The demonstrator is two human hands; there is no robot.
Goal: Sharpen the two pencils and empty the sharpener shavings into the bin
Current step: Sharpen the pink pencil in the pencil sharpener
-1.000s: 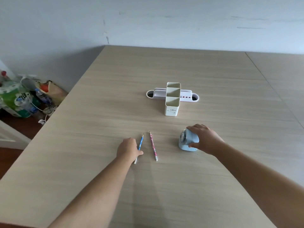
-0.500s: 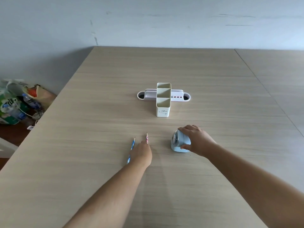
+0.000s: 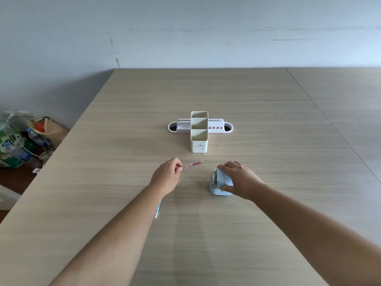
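- Left hand (image 3: 166, 178) pinches the pink pencil (image 3: 191, 165) at its near end, lifted off the bench (image 3: 268, 120); tip points right and away, toward the sharpener side.
- Right hand (image 3: 239, 179) wraps over the light blue sharpener (image 3: 217, 183), fingers on top, thumb low on the near side; sharpener sits on the bench.
- Pencil tip and sharpener apart, gap between them.
- Blue pencil (image 3: 158, 210) lies on the bench, mostly hidden under the left forearm, only a short bit showing.
- White pen holder (image 3: 199, 141) stands upright behind both hands, compartments look empty; flat white tray (image 3: 218, 127) just behind it.
- Bags with bottles (image 3: 22, 139) on the floor left of the bench.
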